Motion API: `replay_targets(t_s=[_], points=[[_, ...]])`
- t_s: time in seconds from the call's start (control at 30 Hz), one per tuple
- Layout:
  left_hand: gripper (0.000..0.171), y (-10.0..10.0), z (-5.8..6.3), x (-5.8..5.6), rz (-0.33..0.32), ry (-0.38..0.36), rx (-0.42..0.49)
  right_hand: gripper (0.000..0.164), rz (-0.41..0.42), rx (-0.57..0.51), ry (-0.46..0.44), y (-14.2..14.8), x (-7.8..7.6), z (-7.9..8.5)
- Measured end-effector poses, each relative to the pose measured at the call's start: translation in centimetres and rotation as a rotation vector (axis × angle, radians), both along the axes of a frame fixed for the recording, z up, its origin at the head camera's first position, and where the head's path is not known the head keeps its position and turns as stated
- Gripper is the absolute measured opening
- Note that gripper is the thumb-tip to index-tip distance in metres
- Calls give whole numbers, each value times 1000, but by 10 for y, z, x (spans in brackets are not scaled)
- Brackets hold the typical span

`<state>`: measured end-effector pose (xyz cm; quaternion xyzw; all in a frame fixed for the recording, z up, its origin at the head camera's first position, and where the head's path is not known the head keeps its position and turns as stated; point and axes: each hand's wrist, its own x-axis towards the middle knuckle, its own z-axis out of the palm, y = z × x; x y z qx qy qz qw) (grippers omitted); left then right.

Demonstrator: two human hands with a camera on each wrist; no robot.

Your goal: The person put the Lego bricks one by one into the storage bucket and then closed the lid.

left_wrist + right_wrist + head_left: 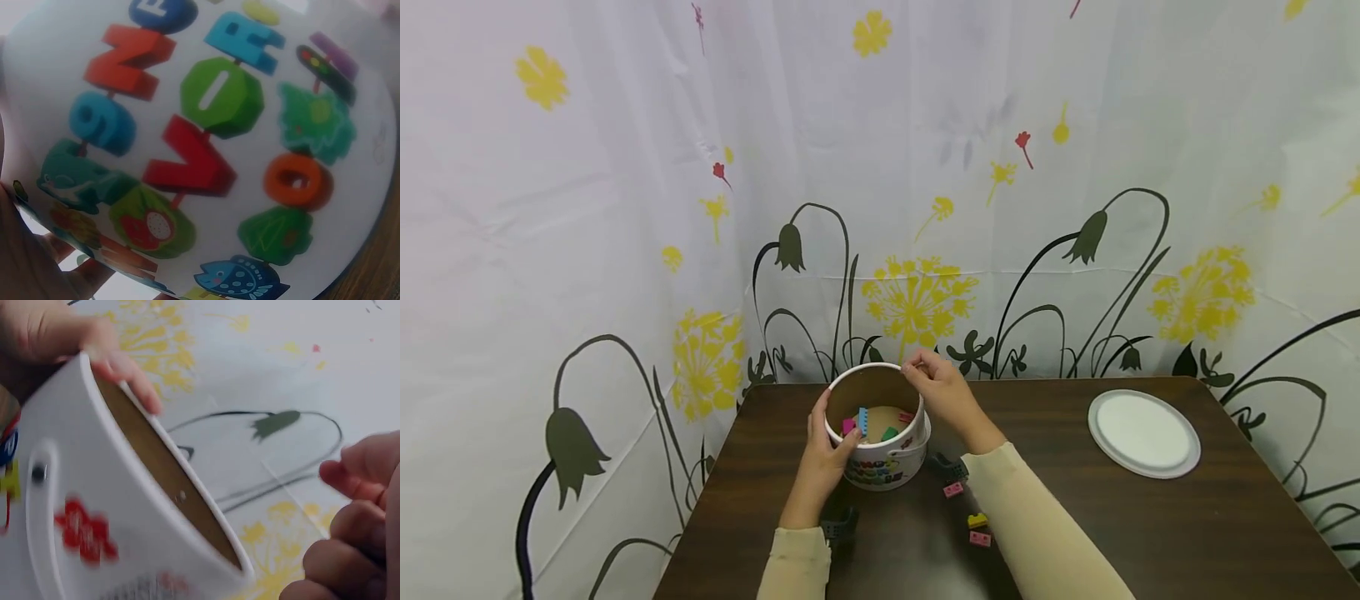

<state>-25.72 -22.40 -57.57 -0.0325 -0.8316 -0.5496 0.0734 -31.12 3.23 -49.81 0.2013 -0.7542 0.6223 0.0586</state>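
Observation:
A white tub [891,454] printed with colourful letters and pictures stands on the table, its open mouth facing me. At the left side of the rim my left hand [822,458] grips it, thumb over the near edge. Toy building bricks lie on its floor: a blue brick [862,421], a magenta brick [848,426], a green brick [890,433] and a red brick [906,417]. Over the right rim is my right hand [943,396]; in the right wrist view its fingers [337,562] are curled, thumb close to the index fingertip, with nothing seen between them.
On the table right of the tub lie a pink brick [953,489], a yellow brick [977,521] and another pink brick [980,539]. A white round lid [1145,433] rests farther right. Behind the brown table [1060,508] hangs a flower-printed curtain [925,167].

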Motion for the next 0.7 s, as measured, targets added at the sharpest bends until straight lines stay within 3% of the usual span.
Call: replay_targets(t_s=[0.2,0.7], points=[[93,1,-2,-1,1,-8,-2,18,-113,114,-75,25,4,-18],[94,-2,-3,-1,-2,1,0,11,-96,325,-172,77,27,-81]])
